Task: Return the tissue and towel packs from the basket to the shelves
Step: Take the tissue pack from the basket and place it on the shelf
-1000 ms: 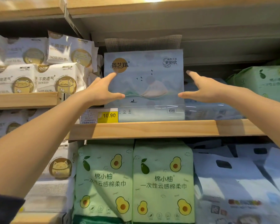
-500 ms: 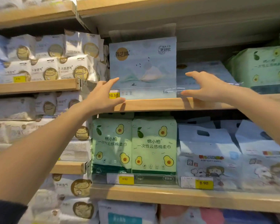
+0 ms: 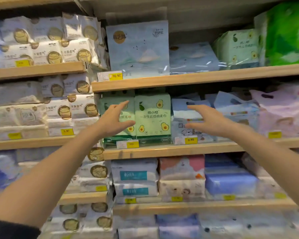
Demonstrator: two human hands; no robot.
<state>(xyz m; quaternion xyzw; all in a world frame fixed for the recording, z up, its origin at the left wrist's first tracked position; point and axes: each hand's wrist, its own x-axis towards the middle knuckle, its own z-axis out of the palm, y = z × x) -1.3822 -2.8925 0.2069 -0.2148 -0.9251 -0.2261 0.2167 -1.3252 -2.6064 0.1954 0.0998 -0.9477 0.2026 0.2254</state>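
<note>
In the upper middle of the frame I see a pale blue tissue pack (image 3: 137, 47) printed with a gold disc, small dark birds and a soft mountain scene. Below it sits a yellow price tag (image 3: 116, 76) on the light wooden shelf edge (image 3: 197, 80). At centre are mint green packs (image 3: 152, 116) patterned with avocado halves. At upper left, white packs (image 3: 76, 52) carry tan cartoon faces. At far upper right is a bright green pack (image 3: 288, 33).

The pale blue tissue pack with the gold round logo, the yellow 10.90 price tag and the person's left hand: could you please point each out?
Pale blue tissue pack (image 3: 138, 47), head view, front face.
Yellow 10.90 price tag (image 3: 116, 76), head view, centre.
Left hand (image 3: 113, 120), head view, back of hand.
</note>
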